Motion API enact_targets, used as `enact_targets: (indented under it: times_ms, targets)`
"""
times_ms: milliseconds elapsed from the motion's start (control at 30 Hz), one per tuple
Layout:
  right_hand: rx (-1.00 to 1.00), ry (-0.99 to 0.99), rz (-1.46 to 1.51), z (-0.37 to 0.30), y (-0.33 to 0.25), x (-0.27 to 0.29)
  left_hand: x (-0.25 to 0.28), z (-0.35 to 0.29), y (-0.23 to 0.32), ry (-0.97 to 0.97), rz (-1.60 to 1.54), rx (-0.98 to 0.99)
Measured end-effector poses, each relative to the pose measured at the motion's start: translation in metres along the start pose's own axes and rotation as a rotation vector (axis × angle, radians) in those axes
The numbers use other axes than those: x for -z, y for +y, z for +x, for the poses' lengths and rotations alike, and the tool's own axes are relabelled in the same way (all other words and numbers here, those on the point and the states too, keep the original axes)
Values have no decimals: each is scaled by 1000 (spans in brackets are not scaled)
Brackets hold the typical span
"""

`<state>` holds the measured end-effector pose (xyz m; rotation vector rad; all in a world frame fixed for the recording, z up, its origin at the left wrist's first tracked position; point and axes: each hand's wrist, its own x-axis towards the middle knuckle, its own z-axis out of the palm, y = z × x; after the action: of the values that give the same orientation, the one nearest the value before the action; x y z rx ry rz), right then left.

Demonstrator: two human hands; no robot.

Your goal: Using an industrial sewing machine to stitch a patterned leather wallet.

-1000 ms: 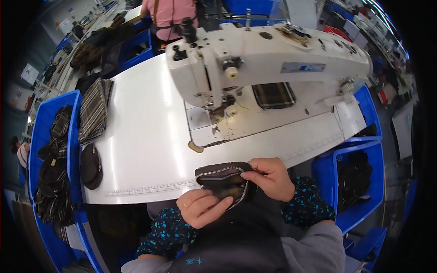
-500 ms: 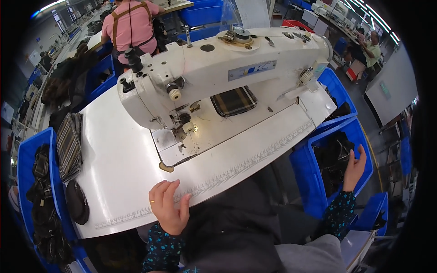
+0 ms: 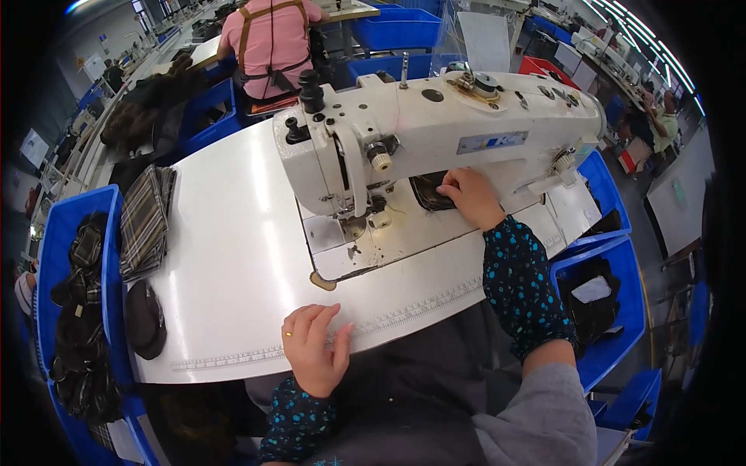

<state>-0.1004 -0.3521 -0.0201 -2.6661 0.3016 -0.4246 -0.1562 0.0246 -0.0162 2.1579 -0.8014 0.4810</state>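
My right hand (image 3: pixel 470 198) reaches under the arm of a white sewing machine (image 3: pixel 435 116), its fingertips pinching at the edge of dark plaid fabric pieces (image 3: pixel 427 190) lying on the bed. The fingers partly cover the pieces. Nothing is in my left hand (image 3: pixel 315 353), which rests at the table's front edge over the printed ruler strip (image 3: pixel 404 314), fingers loosely curved and thumb apart. Left of the machine, a stack of plaid fabric pieces (image 3: pixel 148 221) and a dark rounded fabric piece (image 3: pixel 144 320) lie on the white table (image 3: pixel 225 287).
A blue bin (image 3: pixel 115 287) of dark items borders the table's left side. At the right, another blue bin (image 3: pixel 633 334) holds dark pieces and something pale. Beyond the machine sits a person in a pink shirt (image 3: pixel 273 50).
My right hand has moved from over the right-hand bin to the fabric under the machine arm. A pale patch now shows in that bin. My left hand stays by the edge; the view has shifted.
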Motion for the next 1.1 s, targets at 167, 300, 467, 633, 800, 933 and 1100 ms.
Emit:
enact_targets:
  times_ms: [167, 300, 467, 633, 800, 933, 1100]
  targets:
    - [35, 177, 386, -21, -21, 18, 1, 4, -4, -2, 14, 22]
    - [250, -118, 387, -77, -83, 28, 13, -1, -8, 82, 1, 81]
    - [620, -372, 66, -129, -147, -7, 25, 8, -16, -50, -400, 223]
    - [813, -407, 100, -103, -183, -44, 96, 14, -92, 58, 89, 233]
    - [773, -234, 81, -101, -200, -66, 191, 5, -186, 332, 759, 503]
    - [737, -166, 72, -102, -198, -69, 207, -6, -214, 31, 985, 809]
    - [735, -144, 64, -101, -195, -64, 217, -3, -237, 144, 1198, 626]
